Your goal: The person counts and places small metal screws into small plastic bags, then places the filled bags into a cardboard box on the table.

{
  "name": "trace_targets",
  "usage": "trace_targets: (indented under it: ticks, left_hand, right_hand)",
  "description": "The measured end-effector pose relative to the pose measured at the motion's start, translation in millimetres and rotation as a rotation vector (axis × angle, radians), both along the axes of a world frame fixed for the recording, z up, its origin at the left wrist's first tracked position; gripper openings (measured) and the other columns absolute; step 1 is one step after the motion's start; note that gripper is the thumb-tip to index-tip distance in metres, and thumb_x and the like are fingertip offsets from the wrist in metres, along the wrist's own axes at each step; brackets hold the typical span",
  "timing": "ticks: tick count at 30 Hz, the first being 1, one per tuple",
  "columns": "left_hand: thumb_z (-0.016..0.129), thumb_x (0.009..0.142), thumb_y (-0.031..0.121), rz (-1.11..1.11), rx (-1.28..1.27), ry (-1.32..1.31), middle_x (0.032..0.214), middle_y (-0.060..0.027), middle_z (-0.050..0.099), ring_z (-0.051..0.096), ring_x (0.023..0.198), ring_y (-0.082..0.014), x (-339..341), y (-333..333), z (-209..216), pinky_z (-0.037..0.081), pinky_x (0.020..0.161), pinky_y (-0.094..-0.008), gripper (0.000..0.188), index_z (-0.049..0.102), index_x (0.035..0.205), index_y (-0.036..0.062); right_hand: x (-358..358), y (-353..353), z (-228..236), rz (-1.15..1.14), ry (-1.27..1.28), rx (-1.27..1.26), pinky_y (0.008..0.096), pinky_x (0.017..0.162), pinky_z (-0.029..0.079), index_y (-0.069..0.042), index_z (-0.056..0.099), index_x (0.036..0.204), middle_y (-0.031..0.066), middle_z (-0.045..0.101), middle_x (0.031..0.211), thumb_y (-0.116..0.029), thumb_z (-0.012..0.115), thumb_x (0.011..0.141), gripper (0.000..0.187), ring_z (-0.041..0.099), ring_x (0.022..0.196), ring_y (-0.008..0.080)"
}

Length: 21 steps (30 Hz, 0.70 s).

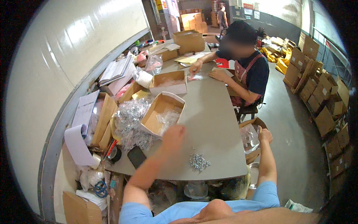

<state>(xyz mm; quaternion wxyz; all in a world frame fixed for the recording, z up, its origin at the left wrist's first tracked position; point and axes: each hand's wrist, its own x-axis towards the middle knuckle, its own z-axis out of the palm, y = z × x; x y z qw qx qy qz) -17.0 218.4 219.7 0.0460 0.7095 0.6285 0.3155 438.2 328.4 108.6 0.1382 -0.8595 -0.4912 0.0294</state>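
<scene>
My left hand (174, 136) is over the table beside the near corner of an open cardboard tray (148, 128). It is smeared by motion, so its fingers do not show clearly. A few clear plastic bags (167, 117) lie in that tray. My right hand (265, 135) reaches down off the table's right edge, at a cardboard box (254, 155) holding clear plastic bags (250, 135). Its fingers are closed, but what they grip cannot be made out. A small pile of screws (200, 162) lies on the tabletop (209, 123) near me, between my arms.
Left of the tray sits a heap of bagged metal hardware (132, 121), with a dark phone (137, 156) nearer me. Across the table a seated co-worker (248, 71) handles a small bag beside a second tray (168, 87). Flattened cartons (324, 100) line the right side.
</scene>
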Motion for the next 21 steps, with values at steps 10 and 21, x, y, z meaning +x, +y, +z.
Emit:
trace_targets:
  ticks: [10, 21]
  left_hand:
    - [0.071, 0.070, 0.015, -0.008, -0.287, 0.582, 0.099, -0.0165, 0.065, 0.062, 0.095, -0.0340, -124, 144, -51, 0.051, 0.084, -0.0425, 0.019, 0.070, 0.088, 0.0094]
    - [0.067, 0.070, 0.016, 0.002, -0.197, 0.273, 0.076, -0.0166, 0.064, 0.064, 0.077, -0.0331, -85, 105, 22, 0.050, 0.071, -0.0416, 0.012, 0.067, 0.071, 0.0041]
  right_hand:
    - [11, -74, -57, 0.116, 0.064, 0.111, 0.0415, 0.073, 0.051, -0.006, 0.071, 0.085, 0.0146, 0.068, 0.080, -0.022, 0.065, 0.078, 0.018, 0.065, 0.079, 0.0328]
    - [42, -185, -52, -0.037, 0.279, 0.089, 0.0398, 0.073, 0.049, -0.002, 0.069, 0.086, 0.0172, 0.065, 0.085, -0.023, 0.066, 0.079, 0.022, 0.062, 0.080, 0.0321]
